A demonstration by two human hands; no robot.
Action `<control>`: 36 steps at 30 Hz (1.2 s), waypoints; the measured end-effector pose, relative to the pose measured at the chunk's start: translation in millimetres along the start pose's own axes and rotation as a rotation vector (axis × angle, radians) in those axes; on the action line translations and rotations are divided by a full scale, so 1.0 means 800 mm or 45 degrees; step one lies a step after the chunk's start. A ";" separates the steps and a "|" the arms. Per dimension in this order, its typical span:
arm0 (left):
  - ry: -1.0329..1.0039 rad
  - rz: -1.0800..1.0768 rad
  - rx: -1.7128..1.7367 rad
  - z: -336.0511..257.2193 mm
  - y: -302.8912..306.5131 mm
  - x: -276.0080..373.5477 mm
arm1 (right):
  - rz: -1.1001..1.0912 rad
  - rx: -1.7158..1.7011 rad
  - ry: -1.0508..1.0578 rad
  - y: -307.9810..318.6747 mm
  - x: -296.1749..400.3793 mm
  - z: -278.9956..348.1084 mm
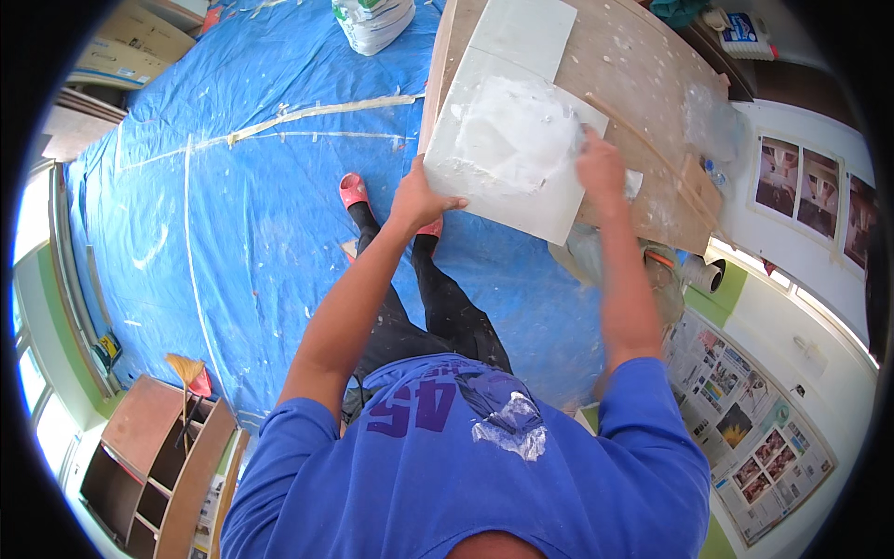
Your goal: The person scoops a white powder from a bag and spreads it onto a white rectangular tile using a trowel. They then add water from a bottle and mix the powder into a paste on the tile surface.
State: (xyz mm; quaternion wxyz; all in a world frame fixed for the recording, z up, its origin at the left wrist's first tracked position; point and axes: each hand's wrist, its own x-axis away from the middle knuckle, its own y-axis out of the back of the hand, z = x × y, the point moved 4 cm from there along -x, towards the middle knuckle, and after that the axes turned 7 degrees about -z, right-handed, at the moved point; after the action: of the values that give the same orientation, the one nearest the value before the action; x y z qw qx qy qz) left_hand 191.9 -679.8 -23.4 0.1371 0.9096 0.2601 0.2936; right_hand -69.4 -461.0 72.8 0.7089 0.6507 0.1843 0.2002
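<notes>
A white flat board (513, 209) lies on a wooden work surface and juts past its near edge. White putty-like paste (506, 129) is smeared over the middle of the board, with rough ridges and small lumps. My left hand (418, 195) grips the board's near left corner, thumb on top. At the board's right side, my right hand (602, 168) is closed around a small spreading tool (584, 130), probably a putty knife. Motion blurs this hand, and the fingers hide most of the tool. The tool's tip is at the right border of the paste.
The wooden work surface (628, 77) carries a long wooden strip (649, 164) and a clear plastic bag (712, 122). Blue tarpaulin (244, 202) covers the floor. A white sack (377, 24) stands beyond my feet. Lower left are a wooden shelf unit (150, 447) and a broom (185, 370).
</notes>
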 end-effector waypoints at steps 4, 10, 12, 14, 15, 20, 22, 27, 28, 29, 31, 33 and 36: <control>0.022 0.033 -0.044 -0.018 0.006 0.004 | 0.013 0.074 0.198 -0.026 0.066 0.094; 0.023 -0.013 -0.053 -0.005 0.008 0.004 | 0.032 -0.109 -0.006 0.033 0.012 0.064; 0.024 0.010 -0.071 -0.010 0.005 0.004 | -0.019 -0.042 -0.120 0.028 -0.019 0.044; 0.018 0.030 -0.033 -0.016 -0.001 0.007 | 0.007 0.046 -0.151 -0.009 -0.037 0.026; 0.021 0.024 -0.018 -0.016 0.002 0.004 | 0.008 0.050 -0.065 -0.021 -0.030 0.043; 0.103 0.024 -0.020 -0.003 0.008 0.004 | 0.102 -0.134 0.349 -0.022 0.061 0.162; 0.111 0.041 0.013 -0.006 0.006 0.004 | 0.140 -0.321 0.205 -0.033 0.014 0.105; 0.122 0.063 0.026 -0.003 0.000 0.002 | 0.569 -0.956 -0.377 -0.025 -0.115 -0.003; 0.129 0.067 0.026 -0.005 0.001 0.002 | 0.580 -0.970 -0.421 -0.033 -0.128 -0.007; 0.127 0.070 0.013 -0.008 0.002 0.003 | 0.622 -0.977 -0.383 -0.045 -0.134 -0.006; 0.120 0.061 -0.026 -0.016 0.008 0.006 | 0.711 -0.997 -0.310 -0.064 -0.139 0.012; 0.102 0.036 -0.075 -0.021 0.012 0.012 | 0.774 -0.911 -0.160 -0.083 -0.139 0.035; 0.122 0.037 -0.026 -0.017 0.013 0.008 | 0.709 -0.886 -0.183 -0.073 -0.150 0.042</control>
State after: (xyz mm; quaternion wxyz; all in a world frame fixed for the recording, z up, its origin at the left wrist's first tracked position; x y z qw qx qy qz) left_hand 191.9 -683.5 -5.3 0.1293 0.8967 0.2502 0.3414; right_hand -151.7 -556.2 17.8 0.8158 0.4105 -0.1258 0.3874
